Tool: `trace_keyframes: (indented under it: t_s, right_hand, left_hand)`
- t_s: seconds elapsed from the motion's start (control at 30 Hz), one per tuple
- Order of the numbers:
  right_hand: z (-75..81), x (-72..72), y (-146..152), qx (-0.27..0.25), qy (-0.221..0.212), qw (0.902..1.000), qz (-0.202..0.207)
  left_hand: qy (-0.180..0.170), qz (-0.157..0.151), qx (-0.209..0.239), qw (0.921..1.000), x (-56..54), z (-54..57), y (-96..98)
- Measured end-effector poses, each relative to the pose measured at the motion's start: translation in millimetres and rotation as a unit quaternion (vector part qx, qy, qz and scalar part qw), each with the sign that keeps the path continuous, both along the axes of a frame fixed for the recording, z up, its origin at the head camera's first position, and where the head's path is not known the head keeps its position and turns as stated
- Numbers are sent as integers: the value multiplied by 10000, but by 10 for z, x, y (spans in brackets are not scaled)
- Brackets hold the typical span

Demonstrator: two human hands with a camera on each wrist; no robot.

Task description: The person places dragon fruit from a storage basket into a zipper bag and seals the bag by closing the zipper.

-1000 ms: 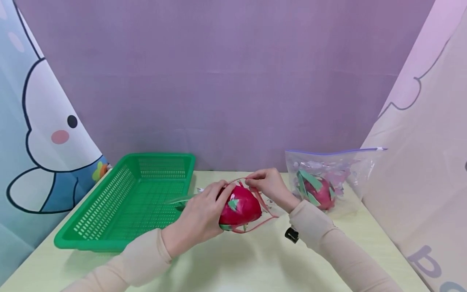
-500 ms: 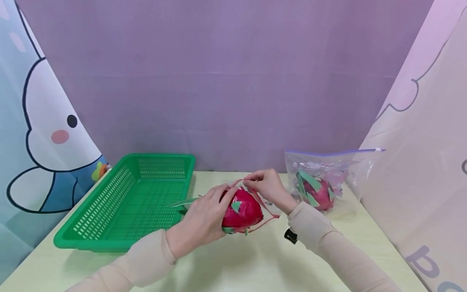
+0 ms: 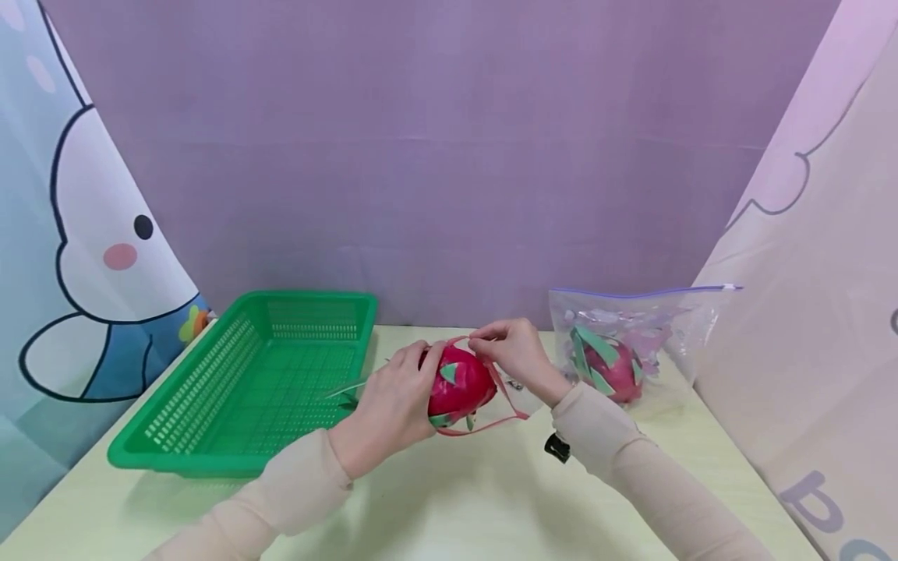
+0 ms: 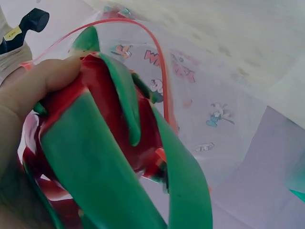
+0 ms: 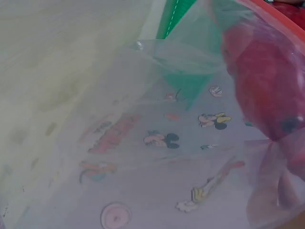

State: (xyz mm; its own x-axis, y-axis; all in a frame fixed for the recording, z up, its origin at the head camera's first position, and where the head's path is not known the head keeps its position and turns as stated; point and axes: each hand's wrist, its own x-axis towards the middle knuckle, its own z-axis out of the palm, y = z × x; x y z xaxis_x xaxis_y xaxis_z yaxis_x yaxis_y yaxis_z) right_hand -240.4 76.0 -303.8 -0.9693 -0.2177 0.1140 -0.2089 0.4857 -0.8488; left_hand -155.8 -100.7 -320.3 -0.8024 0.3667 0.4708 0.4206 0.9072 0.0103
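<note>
In the head view my left hand [image 3: 389, 405] grips a red dragon fruit [image 3: 459, 382] with green leaf tips, fingers over its top. A clear zip bag [image 5: 138, 167] with cartoon prints hangs with its red-edged mouth held wide. My right hand [image 3: 517, 357] pinches the far side of that red edge. In the left wrist view, the fruit's long green leaves [image 4: 95, 157] point toward the camera, and the bag's red rim [image 4: 159, 57] arches around the fruit's far end. Through the bag's film in the right wrist view, the red fruit [image 5: 267, 76] shows blurred.
A green plastic basket [image 3: 242, 470] stands on the pale table [image 3: 477, 506] at the left. At the right back, a purple-zipped clear bag [image 3: 673, 304] holds another dragon fruit [image 3: 620, 374]. A purple cloth [image 3: 449, 171] forms the back wall, with printed side curtains.
The dragon fruit and my left hand shift slightly at the bag's mouth, first right, then a little left and up. My right hand keeps its pinch on the red edge.
</note>
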Motion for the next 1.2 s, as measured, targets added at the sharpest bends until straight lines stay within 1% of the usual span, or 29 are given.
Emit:
trace_keyframes:
  t_s: [0.17, 0.4, 0.57, 0.67, 0.77, 0.87, 0.97, 1.2]
  right_hand:
    - [31, 3, -20, 11, -54, 10000, -42]
    - [57, 2, -59, -18, -37, 9999, -136]
    - [58, 0, -111, 170, 336, 9992, -114]
    - [63, -6, -144, 364, 640, 9972, -101]
    - [70, -11, -166, 480, 795, 9956, -143]
    - [70, -14, -175, 514, 796, 9954, -159]
    - [69, -13, -181, 483, 756, 9959, -118]
    - [72, -2, -179, 313, 712, 9969, -135]
  left_hand:
    - [94, 130, -255, 9995, -27, -28, 34]
    - [245, 165, -360, 9989, -39, -71, 71]
    - [436, 218, -633, 9968, -12, -84, 110]
    - [613, 172, -775, 9950, 16, -95, 144]
    - [712, 75, -923, 9932, 56, -109, 187]
    - [746, 52, -1210, 9898, 96, -126, 231]
    - [887, 61, -1496, 9847, 126, -150, 267]
    - [1630, 141, -1873, 9686, 172, -225, 347]
